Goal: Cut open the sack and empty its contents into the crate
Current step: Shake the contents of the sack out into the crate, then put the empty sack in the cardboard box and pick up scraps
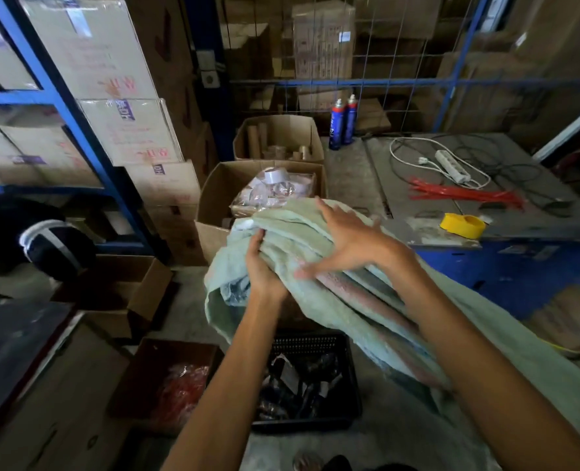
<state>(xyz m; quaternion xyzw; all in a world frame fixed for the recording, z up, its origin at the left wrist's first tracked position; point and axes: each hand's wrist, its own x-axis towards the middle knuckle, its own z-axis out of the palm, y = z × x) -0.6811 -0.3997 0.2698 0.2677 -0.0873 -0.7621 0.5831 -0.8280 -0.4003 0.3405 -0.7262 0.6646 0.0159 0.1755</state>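
A pale green woven sack (332, 300) hangs limp and crumpled in front of me, above the floor. My left hand (259, 266) grips a bunch of its cloth near the open end on the left. Spread flat with fingers apart, my right hand (346, 243) presses on top of the sack. Below the sack stands a black plastic crate (312, 345) holding several dark, shiny packets. The sack's lower part trails off to the right past my right arm.
A brown box with red items (176, 385) sits left of the crate. Open cardboard boxes of tape rolls (264, 188) stand behind. At the right, a blue workbench carries a yellow tape roll (463, 225), red cable ties (465, 195) and a power strip (451, 166). Stacked cartons fill blue shelving (60, 96) at the left.
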